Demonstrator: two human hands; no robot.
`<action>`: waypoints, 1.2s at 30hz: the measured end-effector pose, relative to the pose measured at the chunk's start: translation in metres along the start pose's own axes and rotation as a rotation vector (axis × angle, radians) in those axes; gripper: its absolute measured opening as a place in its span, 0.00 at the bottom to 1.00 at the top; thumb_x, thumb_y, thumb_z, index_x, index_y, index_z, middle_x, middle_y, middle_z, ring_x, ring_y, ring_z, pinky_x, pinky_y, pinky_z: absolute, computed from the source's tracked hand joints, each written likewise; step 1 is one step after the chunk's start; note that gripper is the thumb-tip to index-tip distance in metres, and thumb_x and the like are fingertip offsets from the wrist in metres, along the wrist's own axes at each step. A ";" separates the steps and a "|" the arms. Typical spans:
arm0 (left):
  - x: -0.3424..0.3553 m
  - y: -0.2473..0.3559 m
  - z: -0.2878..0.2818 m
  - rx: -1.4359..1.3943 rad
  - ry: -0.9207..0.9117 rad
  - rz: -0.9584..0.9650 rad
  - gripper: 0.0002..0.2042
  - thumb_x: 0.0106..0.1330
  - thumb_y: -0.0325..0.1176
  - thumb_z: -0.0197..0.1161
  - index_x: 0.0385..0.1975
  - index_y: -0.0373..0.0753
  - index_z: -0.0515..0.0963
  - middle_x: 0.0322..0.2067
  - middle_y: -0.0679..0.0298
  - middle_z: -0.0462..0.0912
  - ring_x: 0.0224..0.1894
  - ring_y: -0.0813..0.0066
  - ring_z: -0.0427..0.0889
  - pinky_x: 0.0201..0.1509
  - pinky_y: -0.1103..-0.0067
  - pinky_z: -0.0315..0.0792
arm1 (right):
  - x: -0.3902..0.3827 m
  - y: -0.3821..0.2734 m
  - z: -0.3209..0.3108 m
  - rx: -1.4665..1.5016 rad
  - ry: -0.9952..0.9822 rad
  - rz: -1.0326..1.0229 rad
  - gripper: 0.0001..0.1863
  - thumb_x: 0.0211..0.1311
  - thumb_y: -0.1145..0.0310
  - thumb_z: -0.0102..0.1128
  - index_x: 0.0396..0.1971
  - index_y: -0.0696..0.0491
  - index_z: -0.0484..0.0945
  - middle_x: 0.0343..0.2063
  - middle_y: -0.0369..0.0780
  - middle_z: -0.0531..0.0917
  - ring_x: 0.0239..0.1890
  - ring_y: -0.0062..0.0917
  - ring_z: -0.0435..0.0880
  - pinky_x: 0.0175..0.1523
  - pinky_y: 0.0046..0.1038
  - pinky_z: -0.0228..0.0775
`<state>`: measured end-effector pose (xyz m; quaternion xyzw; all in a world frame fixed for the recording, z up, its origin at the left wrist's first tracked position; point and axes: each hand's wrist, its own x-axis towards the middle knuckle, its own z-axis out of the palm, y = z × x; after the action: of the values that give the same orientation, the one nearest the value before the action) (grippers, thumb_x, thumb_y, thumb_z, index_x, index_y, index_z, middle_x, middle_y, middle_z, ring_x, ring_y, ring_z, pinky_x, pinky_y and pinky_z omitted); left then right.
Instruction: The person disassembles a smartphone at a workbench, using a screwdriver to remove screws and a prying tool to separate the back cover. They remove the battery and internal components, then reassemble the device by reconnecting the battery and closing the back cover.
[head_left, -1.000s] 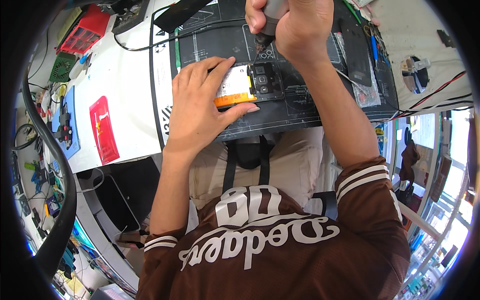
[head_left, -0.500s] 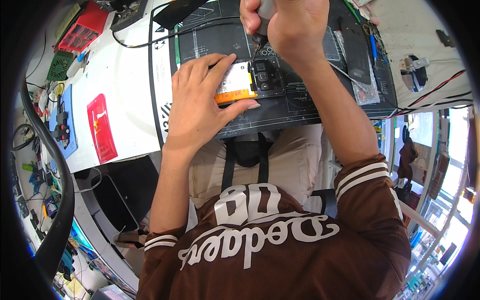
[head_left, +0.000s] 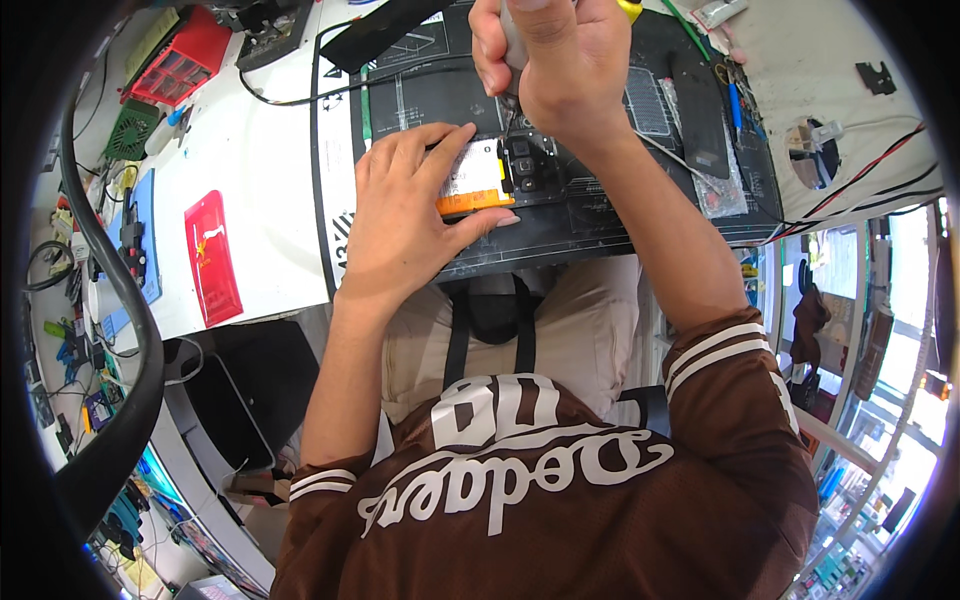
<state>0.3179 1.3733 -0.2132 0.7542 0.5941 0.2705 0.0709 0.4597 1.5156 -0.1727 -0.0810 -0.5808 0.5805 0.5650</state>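
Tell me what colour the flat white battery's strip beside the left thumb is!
The strip is orange, best seen in the head view.

Both arms are reaching out front, bare from about the elbows down; left forearm [head_left: 350,385] runs almost straight ahead, left hand [head_left: 400,210] palm-down, index finger [head_left: 458,142] stretched out and thumb [head_left: 488,224] spread wide of it, kinda like a C; right forearm [head_left: 680,235] slants inward from an elbow poking outward, right hand [head_left: 570,75] looks lifted from over here, fingers [head_left: 488,45] curled into a grip.
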 end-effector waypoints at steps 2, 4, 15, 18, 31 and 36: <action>0.000 0.000 -0.001 -0.003 -0.009 -0.007 0.42 0.53 0.56 0.83 0.67 0.40 0.80 0.61 0.59 0.80 0.65 0.57 0.74 0.75 0.60 0.63 | 0.000 0.002 -0.001 0.014 0.000 0.012 0.20 0.80 0.57 0.64 0.54 0.56 0.71 0.21 0.32 0.76 0.16 0.13 0.71 0.22 0.18 0.63; -0.001 0.002 -0.001 -0.011 -0.011 -0.014 0.42 0.53 0.56 0.83 0.67 0.40 0.79 0.61 0.59 0.80 0.66 0.57 0.74 0.75 0.59 0.62 | -0.001 0.003 -0.002 0.045 0.012 0.042 0.22 0.80 0.55 0.65 0.55 0.57 0.71 0.21 0.33 0.76 0.16 0.13 0.72 0.22 0.18 0.64; 0.046 0.002 -0.005 0.028 0.018 0.168 0.09 0.66 0.33 0.73 0.44 0.41 0.88 0.38 0.65 0.86 0.47 0.62 0.81 0.57 0.66 0.73 | 0.012 -0.023 -0.020 0.035 0.112 -0.061 0.26 0.80 0.46 0.61 0.57 0.54 0.71 0.21 0.34 0.75 0.16 0.16 0.72 0.21 0.19 0.65; 0.067 -0.002 -0.002 0.122 -0.017 0.351 0.05 0.65 0.32 0.72 0.37 0.41 0.87 0.32 0.65 0.84 0.41 0.62 0.82 0.48 0.69 0.77 | 0.010 -0.022 -0.030 0.002 0.130 -0.056 0.25 0.81 0.46 0.60 0.57 0.54 0.72 0.22 0.35 0.75 0.16 0.16 0.72 0.21 0.19 0.65; 0.095 0.001 -0.016 0.177 -0.355 0.421 0.05 0.65 0.28 0.68 0.33 0.36 0.79 0.35 0.58 0.85 0.45 0.57 0.85 0.50 0.64 0.82 | 0.004 -0.011 -0.030 0.063 0.053 0.015 0.23 0.81 0.50 0.61 0.57 0.54 0.71 0.22 0.34 0.76 0.17 0.13 0.72 0.23 0.18 0.65; 0.100 -0.002 -0.013 0.127 -0.372 0.407 0.04 0.64 0.27 0.68 0.33 0.35 0.79 0.35 0.57 0.85 0.43 0.56 0.86 0.49 0.64 0.82 | 0.001 -0.013 -0.028 0.038 0.047 0.039 0.23 0.81 0.50 0.61 0.57 0.54 0.71 0.23 0.33 0.76 0.17 0.13 0.71 0.24 0.18 0.65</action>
<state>0.3242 1.4645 -0.1704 0.8975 0.4231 0.0982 0.0759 0.4875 1.5286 -0.1705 -0.0951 -0.5547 0.6001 0.5685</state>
